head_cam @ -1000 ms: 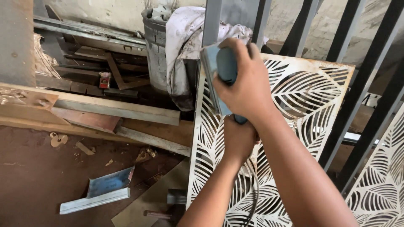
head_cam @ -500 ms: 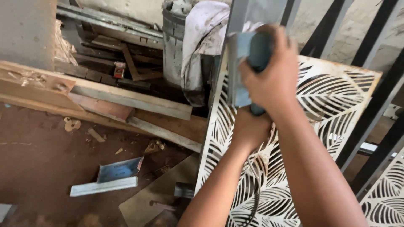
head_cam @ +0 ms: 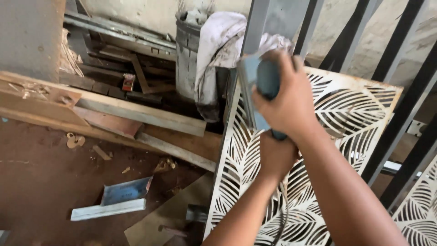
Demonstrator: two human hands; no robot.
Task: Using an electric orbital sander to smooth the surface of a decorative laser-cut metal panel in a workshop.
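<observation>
At the panel's upper left edge: both hands clamp one power tool (head_cam: 263, 86), blue-grey, pressed against the metal.
Right hand (head_cam: 289, 98): fingers wrapped tight over the tool's head, far end.
Left hand (head_cam: 274, 157): closed around the tool's handle, just below the right; cord (head_cam: 281, 214) drops from it.
Panel (head_cam: 346, 114): white leaf-pattern cut-out sheet, upright, leaning on dark bars (head_cam: 412, 91).
Far left: grey bucket (head_cam: 187, 54) draped with a dirty cloth (head_cam: 214, 50).
Left floor: wooden planks (head_cam: 136, 114), an angled metal offcut (head_cam: 114, 200).
</observation>
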